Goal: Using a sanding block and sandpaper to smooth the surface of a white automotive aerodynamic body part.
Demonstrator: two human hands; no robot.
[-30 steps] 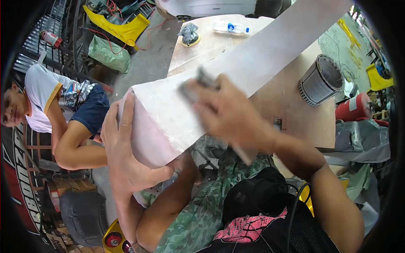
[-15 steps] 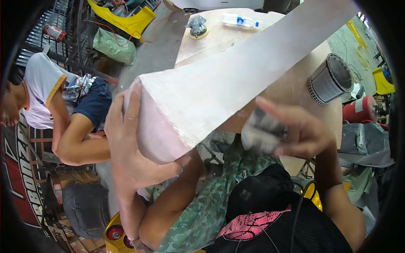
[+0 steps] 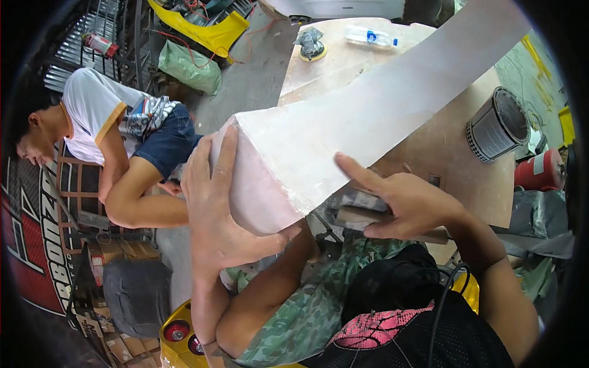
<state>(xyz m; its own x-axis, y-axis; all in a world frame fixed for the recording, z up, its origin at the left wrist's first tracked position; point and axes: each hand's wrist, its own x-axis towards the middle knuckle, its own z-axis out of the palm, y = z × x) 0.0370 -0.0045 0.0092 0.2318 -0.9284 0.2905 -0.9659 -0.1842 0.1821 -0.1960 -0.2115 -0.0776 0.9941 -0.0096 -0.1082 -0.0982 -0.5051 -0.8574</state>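
A long white panel [image 3: 343,122] with a pinkish end face [image 3: 257,184] slants from the middle of the view to the upper right. My left hand [image 3: 211,202] grips that end, fingers spread along the far side and thumb at the lower edge. Along the end's corner the surface looks rough and chipped. In my right hand [image 3: 420,202] is a dusty grey sanding block [image 3: 362,214], just below the panel's near edge. The index finger reaches over the white face; whether it touches cannot be told. The palm hides part of the block.
Under the panel stands a pale wooden table [image 3: 454,153] bearing a round sander [image 3: 311,46], a plastic bottle [image 3: 371,38] and an open can [image 3: 498,126]. Another person [image 3: 123,135] crouches at the left. A yellow car part [image 3: 208,30] lies at the back.
My right hand has moved left with the sanding block, closer to the panel's near edge. The whole view has shifted slightly. My left hand keeps its grip on the panel's end.
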